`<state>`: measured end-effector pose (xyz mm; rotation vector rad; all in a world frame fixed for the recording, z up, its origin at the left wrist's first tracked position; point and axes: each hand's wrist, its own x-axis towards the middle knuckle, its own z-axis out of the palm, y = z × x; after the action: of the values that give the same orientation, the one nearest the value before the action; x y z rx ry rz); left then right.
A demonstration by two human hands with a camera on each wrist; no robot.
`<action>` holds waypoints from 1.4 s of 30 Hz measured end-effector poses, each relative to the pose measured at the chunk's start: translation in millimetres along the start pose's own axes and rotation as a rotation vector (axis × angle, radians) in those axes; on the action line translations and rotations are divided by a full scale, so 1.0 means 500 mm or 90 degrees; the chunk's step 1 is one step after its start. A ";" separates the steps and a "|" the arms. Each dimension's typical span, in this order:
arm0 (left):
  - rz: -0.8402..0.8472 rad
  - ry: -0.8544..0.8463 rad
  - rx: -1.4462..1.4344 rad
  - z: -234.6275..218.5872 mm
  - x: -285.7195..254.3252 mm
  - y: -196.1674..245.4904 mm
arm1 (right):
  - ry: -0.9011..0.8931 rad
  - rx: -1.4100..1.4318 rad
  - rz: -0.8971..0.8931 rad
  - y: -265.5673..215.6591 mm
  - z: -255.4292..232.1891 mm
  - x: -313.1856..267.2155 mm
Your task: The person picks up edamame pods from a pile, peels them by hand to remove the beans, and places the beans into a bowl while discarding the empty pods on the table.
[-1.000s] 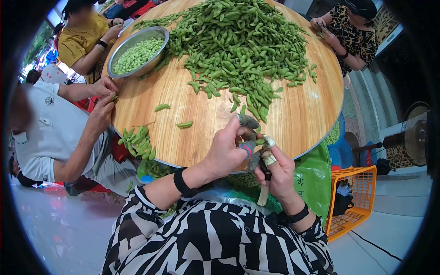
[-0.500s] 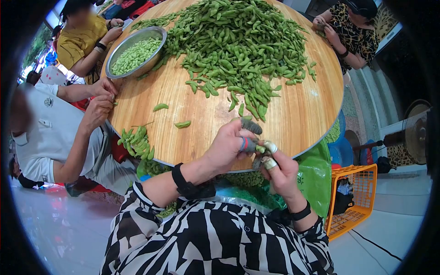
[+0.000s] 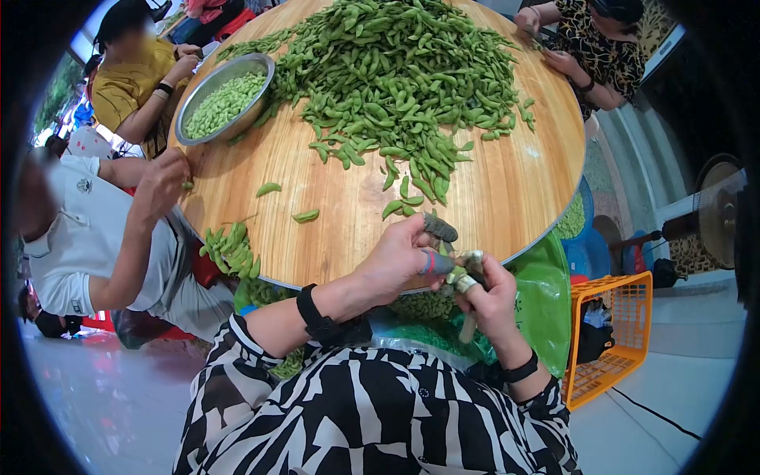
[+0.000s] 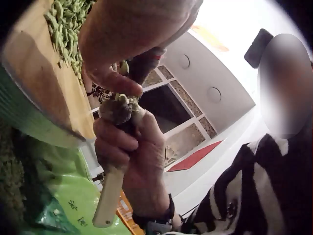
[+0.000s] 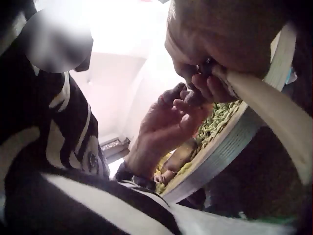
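My left hand (image 3: 392, 257), with dark grey covers on thumb and fingers, meets my right hand (image 3: 491, 301) over the table's near edge. Between the fingertips the left thumb and fingers pinch a green soybean pod (image 3: 457, 277), mostly hidden by them. White wraps (image 3: 472, 260) go round right-hand digits. My right hand also grips a tool by its cream handle (image 4: 108, 198), which points down out of the fist; its working end is hidden. Just beyond the left fingers lie a few loose pods (image 3: 392, 208).
A large heap of pods (image 3: 412, 79) covers the back of the round wooden table (image 3: 348, 245). At the left stands a metal bowl (image 3: 252, 117) of shelled beans. A small pod pile (image 3: 229, 249) lies at the near left edge. An orange crate (image 3: 609, 340) stands right. Other people sit around.
Both hands stay together while their fingers shift on the pod; the left hand has drawn slightly back, uncovering loose pods. The tool's handle shows again below the right hand. The view has shifted slightly.
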<state>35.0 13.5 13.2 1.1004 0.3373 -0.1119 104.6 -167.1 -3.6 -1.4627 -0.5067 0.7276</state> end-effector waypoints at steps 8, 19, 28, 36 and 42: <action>0.105 -0.078 -0.077 -0.010 0.009 -0.055 | -0.036 0.279 0.133 -0.004 0.003 0.007; 0.116 -0.005 0.009 -0.006 -0.003 -0.042 | -0.115 0.114 0.111 -0.014 -0.004 -0.014; 0.115 0.031 -0.008 -0.006 -0.012 -0.036 | -0.134 0.165 0.069 -0.005 0.008 -0.017; 0.185 0.058 0.059 -0.005 -0.018 -0.043 | -0.088 0.122 0.062 -0.021 0.025 -0.014; 0.202 0.070 0.022 -0.006 -0.019 -0.050 | -0.064 0.093 0.046 -0.014 0.029 -0.010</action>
<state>18.9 4.0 -6.6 1.1838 0.2567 0.2255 91.7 -160.2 4.7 -1.3184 -0.4690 0.8817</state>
